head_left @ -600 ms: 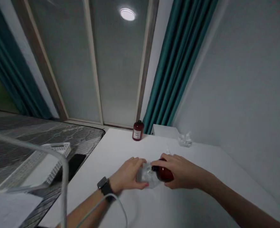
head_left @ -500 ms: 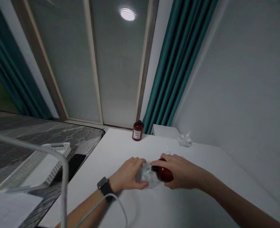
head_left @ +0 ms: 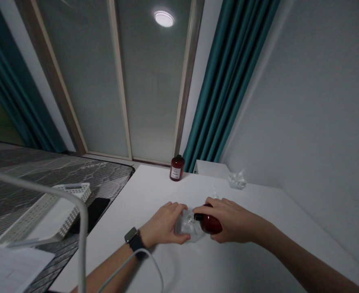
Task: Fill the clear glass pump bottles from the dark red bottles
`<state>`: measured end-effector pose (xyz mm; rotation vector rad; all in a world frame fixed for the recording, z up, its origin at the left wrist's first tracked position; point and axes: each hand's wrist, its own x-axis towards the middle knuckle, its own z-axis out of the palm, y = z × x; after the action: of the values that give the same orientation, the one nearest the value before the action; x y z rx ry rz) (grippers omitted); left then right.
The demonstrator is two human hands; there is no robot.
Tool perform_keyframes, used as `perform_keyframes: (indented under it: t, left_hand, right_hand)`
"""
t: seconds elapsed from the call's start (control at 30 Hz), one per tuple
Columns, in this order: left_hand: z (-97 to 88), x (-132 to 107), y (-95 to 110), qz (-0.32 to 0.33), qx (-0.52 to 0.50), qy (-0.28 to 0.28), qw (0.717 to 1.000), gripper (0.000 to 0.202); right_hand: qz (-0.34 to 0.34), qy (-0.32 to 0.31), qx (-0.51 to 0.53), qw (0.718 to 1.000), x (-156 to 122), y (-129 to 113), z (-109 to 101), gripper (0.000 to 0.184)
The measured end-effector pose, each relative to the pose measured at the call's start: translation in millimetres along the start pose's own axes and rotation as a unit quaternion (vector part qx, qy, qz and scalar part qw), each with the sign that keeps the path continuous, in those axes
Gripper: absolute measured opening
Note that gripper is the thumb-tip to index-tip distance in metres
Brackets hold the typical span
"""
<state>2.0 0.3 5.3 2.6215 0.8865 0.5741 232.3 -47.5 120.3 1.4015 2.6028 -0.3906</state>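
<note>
On our white table [head_left: 149,187], we hold our left hand [head_left: 166,223] and right hand [head_left: 232,221] slightly apart, clasping respectively a clear container [head_left: 188,228], seemingly to steady it, and a dark red bottle [head_left: 211,225], tipped sideways, apparently so its black neck [head_left: 198,217] meets the container.

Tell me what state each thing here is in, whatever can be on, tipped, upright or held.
Left hand: closed around the clear container.
Right hand: closed around the held bottle.
Held bottle: tipped sideways, black neck toward the clear container.
Clear container: gripped, contents unclear.
Standing bottle: upright.
Round light: lit.
Watch: strapped on.
Teal curtains: hanging in folds.
</note>
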Motion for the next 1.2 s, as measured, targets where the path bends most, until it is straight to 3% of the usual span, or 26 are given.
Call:
perform_keyframes:
  t: [1.2]
  left_hand:
    - [-3.6,-0.1,2.2,-0.008,-0.003,-0.004,1.000,0.061]
  right_hand:
    - [0.004,-0.004,-0.006,1.000,1.2,-4.2,-5.4,0.069]
